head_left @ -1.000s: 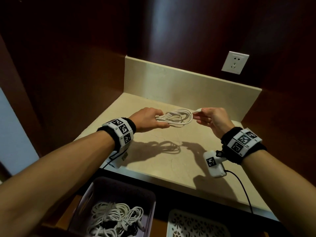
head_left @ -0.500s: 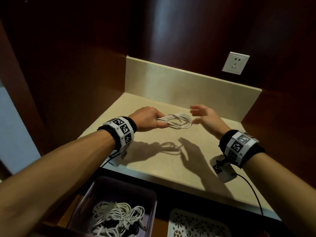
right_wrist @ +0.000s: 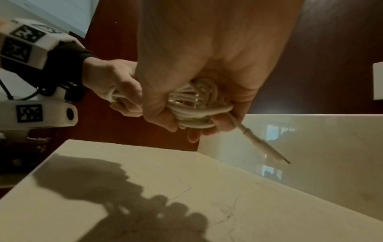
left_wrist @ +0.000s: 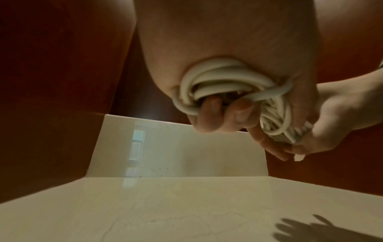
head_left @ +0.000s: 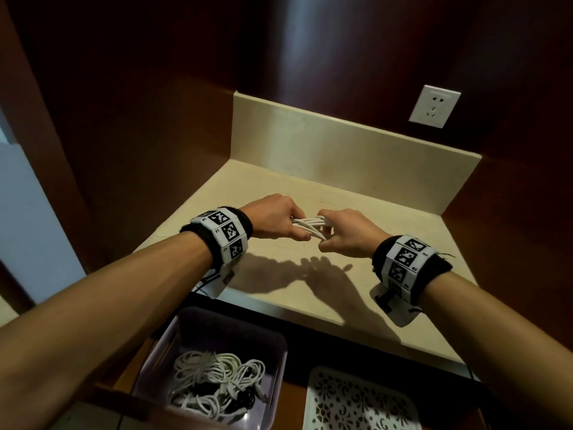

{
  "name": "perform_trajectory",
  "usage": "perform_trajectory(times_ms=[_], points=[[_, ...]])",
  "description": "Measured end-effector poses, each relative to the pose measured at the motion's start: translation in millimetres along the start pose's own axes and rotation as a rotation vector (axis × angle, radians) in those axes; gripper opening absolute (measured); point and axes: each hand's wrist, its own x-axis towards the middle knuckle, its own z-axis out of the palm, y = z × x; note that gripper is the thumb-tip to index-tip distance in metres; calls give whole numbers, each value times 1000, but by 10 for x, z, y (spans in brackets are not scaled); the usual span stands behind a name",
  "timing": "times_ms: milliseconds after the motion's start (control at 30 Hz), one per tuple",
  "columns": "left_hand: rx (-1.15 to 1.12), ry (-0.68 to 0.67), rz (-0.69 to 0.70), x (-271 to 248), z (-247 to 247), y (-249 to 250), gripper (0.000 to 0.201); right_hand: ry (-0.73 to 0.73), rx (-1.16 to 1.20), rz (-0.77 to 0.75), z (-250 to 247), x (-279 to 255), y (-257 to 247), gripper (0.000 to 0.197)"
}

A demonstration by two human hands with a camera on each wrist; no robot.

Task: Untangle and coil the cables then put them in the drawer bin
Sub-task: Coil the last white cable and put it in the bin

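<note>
The white round-section cable coil (head_left: 310, 227) was a tight bundle of several parallel loops, held in the air just above the pale cream stone worktop (head_left: 387, 243), approx. over its middle, not touching it. In the left wrist view the loops (left_wrist: 217, 78) bunched thick at one end w/ one strand crossing over the rest; in the right wrist view a slim white plug end w/ a dark metal tip (right_wrist: 263, 145) stuck out free below the bundle, pointing down toward the backsplash. The left hand (head_left: 273, 220) came in from the left, knuckles up, its fingers (left_wrist: 209, 111) curled round one end of the coil. The right hand (head_left: 347, 234) met it from the right, nearly knuckle to knuckle, its fingers (right_wrist: 157, 117) wrapped round the other end, thumb side pressing the loops together. Both forearms were stretched fwd, each w/ a black wristband carrying white marker blocks (head_left: 226, 231). Nearer the person, below the worktop edge, sat a greyish-purple plastic drawer bin (head_left: 276, 346) w/ a loose heap of white cables (head_left: 217, 386) in it; beside it on the right, a white perforated patterned tray (head_left: 356, 405). A white wall socket (head_left: 434, 106) was on the dark red-brown wall panel above the backsplash.
</note>
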Motion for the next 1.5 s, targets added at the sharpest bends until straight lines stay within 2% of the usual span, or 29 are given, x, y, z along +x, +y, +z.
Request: perform_trajectory(times_ms=[67,133,233,500,633,700,800,967,1033,1167,1367,1500], points=[[-12,-31,-32,-28,19,-5,26,-28,-8,-17,42,-10,2,25],[-14,-31,-54,-59,25,-4,31,-25,-20,-41,77,-22,-4,18],[27,16,-46,-126,18,20,38,-20,7,-50,117,-41,-24,12],[235,98,-29,-321,46,-19,63,-98,161,18,154,-129,-113,22],[220,106,-57,-457,77,-110,51,-102,236,41,179,-192,-259,18],[145,101,-51,-526,60,-172,40,-97,257,42,186,-221,-362,16],[22,98,-43,-661,12,-312,33,-83,286,45,224,-268,-542,7],[-63,-13,-76,-930,38,-603,33,-145,419,93,335,-417,-853,34],[-55,-29,-84,-1036,64,-709,35,-159,444,117,373,-480,-943,39],[-9,-82,-116,-1226,109,-843,40,-198,526,124,490,-574,-1133,33],[-23,-186,-114,-1413,174,-925,48,-157,576,165,661,-705,-1315,21],[-48,-291,-132,-1492,251,-966,41,-269,583,195,772,-769,-1402,27]])
